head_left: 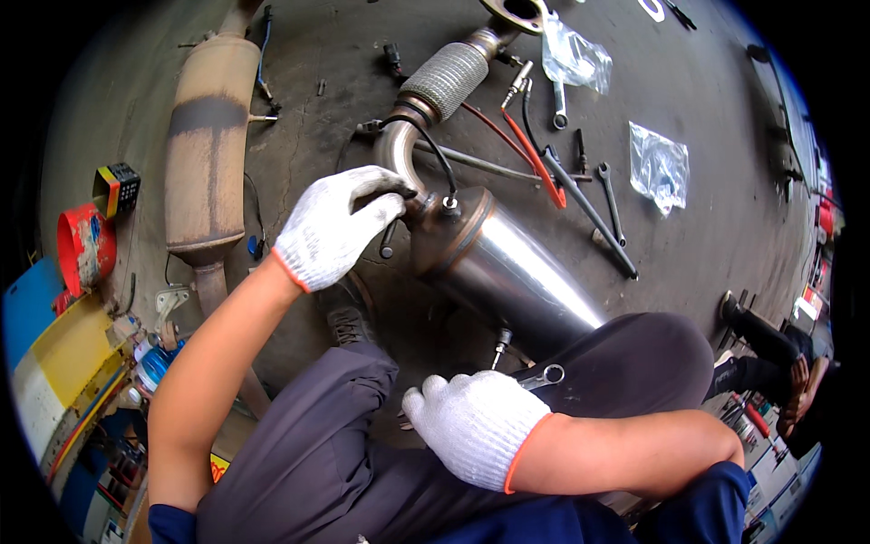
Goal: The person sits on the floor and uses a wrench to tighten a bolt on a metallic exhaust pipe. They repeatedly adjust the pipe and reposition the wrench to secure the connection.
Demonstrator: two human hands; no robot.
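Observation:
A shiny metal exhaust canister [521, 258] with a bent pipe neck lies in front of me, its lower end against my right leg. My left hand [331, 222], in a white knit glove, is closed in a pinch at the neck joint; a small dark thing at the fingertips is too hidden to name. Beside it a sensor [449, 205] with a black cable sits in the canister's top. Another sensor [502, 343] sticks out of the lower side. My gloved right hand [480, 426] is closed round a wrench [542, 377], whose ring end shows above my thigh.
An old rusty exhaust canister [213, 145] lies at left. Right of the braided pipe [446, 80] are a red-handled tool [536, 159], a long bar [594, 218], a loose wrench [611, 201] and plastic bags [659, 163]. Another person's hands [799, 390] show at far right.

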